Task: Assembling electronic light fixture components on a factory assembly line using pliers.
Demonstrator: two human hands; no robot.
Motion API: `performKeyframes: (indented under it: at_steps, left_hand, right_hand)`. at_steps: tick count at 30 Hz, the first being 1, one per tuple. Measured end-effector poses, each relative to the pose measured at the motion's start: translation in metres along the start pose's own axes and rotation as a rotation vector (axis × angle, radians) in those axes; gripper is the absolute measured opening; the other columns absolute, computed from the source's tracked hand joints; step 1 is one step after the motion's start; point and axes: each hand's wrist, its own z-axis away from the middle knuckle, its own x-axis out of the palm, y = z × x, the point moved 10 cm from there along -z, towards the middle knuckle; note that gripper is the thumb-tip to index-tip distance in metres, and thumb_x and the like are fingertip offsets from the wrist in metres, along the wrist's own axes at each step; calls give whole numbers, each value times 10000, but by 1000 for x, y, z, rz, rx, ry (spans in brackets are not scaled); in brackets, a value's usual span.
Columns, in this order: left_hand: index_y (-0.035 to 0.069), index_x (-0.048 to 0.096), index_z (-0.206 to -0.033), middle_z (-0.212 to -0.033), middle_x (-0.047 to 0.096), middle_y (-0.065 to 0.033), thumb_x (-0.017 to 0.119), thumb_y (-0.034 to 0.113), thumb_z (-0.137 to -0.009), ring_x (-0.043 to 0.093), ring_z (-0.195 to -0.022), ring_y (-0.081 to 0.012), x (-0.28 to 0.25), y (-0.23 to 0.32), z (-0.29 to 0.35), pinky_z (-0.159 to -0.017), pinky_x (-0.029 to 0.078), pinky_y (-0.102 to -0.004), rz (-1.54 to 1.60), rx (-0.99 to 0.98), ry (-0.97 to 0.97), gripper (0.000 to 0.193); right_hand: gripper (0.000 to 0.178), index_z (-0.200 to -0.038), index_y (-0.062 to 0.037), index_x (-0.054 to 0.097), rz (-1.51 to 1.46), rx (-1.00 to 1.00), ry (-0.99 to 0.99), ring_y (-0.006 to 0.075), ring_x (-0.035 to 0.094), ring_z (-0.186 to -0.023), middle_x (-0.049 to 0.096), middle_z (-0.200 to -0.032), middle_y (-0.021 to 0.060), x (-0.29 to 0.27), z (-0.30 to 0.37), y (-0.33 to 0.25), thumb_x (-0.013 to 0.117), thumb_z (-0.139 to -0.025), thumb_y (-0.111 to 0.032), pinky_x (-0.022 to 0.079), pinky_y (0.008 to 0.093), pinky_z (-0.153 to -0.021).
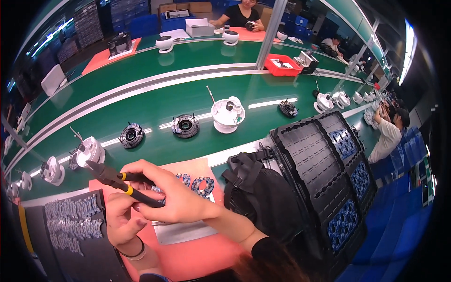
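Note:
My right hand grips a pair of cutting pliers with black and yellow handles, their dark jaws pointing up and left. Close beneath the handles is my left hand, its fingers curled in toward the thumb. Whatever it pinches, if anything, is hidden. A dark band circles the left wrist. Just beyond my right hand, blue ring-shaped circuit boards lie on a pale surface over the pink mat. To my left, many small board pieces lie in rows on a dark tray.
A large black tray with blue board panels stands at right, beside a black bag. Along the green conveyor sit white housings and black round parts. Across it, a person sits by a red bin.

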Motion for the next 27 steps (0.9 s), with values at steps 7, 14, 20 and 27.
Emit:
performKeyframes:
  at_steps: [7, 14, 20, 27]
  left_hand:
    - [-102, 668, -1038, -887, 703, -138, 702, 342, -846, 654, -779, -190, 3, -3, -6, -751, 488, -275, -29, -74, 4, 485]
    - [-113, 651, -990, -892, 689, -177, 690, 306, -860, 651, -800, -215, -3, 2, -2, -758, 487, -296, -46, 3, 86, 440]
    - [-117, 649, -987, -906, 693, -180, 682, 300, -871, 642, -801, -219, -8, 10, -1, -767, 485, -300, -53, 21, 104, 434]
    - [-109, 659, -962, -944, 721, -188, 664, 326, -886, 659, -815, -214, -8, 16, -3, -771, 478, -289, -84, 52, 101, 442]
  right_hand:
    - [561, -1280, -27, 489, 17, -4, 106, 130, 500, -859, 536, -981, 43, -15, 0, -5, 651, -743, -17, 417, 268, -762]
    - [533, -1240, -6, 519, 69, -52, 156, 129, 526, -840, 563, -996, 55, -23, 3, -14, 668, -727, -8, 447, 273, -753]
    - [521, -1224, -4, 533, 102, -61, 137, 177, 587, -891, 587, -1024, 86, -19, 0, -19, 690, -727, -17, 488, 315, -829]
    - [518, -1201, -16, 554, 146, -93, 140, 220, 623, -868, 599, -988, 103, -18, 2, -22, 721, -710, -23, 498, 328, -807]
